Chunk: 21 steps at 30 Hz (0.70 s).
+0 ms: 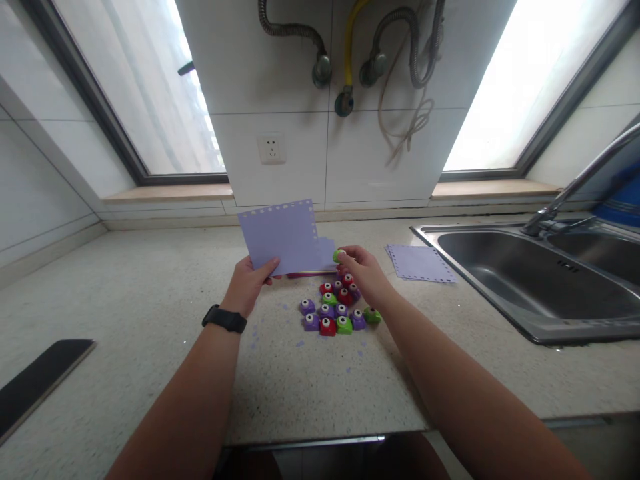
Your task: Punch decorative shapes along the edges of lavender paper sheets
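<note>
My left hand (pixel 251 279) pinches the lower left part of a purple paper sheet (pixel 281 239), raised above the counter. Punched holes run along the sheet's top and right edges. Just right of the sheet, my right hand (pixel 364 270) holds a small green punch (pixel 338 255) between thumb and fingers. Several red, green and purple punches (pixel 327 326) stand in a cluster on the counter below the hands. More purple paper (pixel 327 248) lies behind the held sheet, with reddish sheets partly hidden under it. Small purple scraps (pixel 300 344) are scattered near the punches.
Punched purple sheets (pixel 421 263) lie on the counter (pixel 280 400) at the right, beside a steel sink (pixel 505 280) with a faucet (pixel 545 217). A dark flat object (pixel 40 377) rests at the left. Pipes and a socket (pixel 271 149) are on the wall behind.
</note>
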### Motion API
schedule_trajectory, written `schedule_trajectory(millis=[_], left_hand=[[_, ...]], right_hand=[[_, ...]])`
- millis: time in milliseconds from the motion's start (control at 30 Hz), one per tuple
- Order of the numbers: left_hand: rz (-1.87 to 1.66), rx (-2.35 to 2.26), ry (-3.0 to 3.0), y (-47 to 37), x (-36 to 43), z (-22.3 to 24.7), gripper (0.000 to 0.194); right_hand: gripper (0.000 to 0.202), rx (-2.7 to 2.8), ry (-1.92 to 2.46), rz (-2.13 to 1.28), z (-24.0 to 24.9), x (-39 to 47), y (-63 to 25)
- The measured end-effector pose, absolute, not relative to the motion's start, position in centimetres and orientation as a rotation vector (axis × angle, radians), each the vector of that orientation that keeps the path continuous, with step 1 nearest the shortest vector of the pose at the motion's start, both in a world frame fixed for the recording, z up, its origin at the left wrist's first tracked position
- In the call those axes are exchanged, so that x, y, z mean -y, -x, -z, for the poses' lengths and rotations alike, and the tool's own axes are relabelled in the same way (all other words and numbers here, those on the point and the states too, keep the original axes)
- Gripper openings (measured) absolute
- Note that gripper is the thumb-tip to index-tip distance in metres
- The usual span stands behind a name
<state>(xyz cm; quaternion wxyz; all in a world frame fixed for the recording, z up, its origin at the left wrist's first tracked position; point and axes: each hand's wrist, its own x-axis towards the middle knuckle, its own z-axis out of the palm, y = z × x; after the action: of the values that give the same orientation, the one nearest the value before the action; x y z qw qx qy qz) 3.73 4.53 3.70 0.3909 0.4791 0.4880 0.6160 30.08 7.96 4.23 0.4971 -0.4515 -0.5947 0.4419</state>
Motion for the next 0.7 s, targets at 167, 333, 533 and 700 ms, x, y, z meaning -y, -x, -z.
schedule_trajectory(millis=[167,333,533,700], left_hand=[[-1.555,-1.248,-1.224,-3.8,-4.5,-3.8,0.043],[-1.552,-1.243,-1.216,-3.8,-4.5,-3.8,0.045],[-1.573,-1.243,-1.193,-3.7,-4.6,-3.5,0.046],[-1.581,-1.23,-1.177,-3.7,-4.8,-3.3,0.045]], right_hand=[[0.036,1.539,1.166,-0.948,-4.4,-7.7,-30.3],[0.03,1.726,1.239,-0.679,-4.2,-7.6,-30.2],[0.022,1.949,1.193,-0.476,-4.2,-7.3,-30.1],[0.02,2.088,1.133,-0.484,-4.3,-6.8,-29.9]])
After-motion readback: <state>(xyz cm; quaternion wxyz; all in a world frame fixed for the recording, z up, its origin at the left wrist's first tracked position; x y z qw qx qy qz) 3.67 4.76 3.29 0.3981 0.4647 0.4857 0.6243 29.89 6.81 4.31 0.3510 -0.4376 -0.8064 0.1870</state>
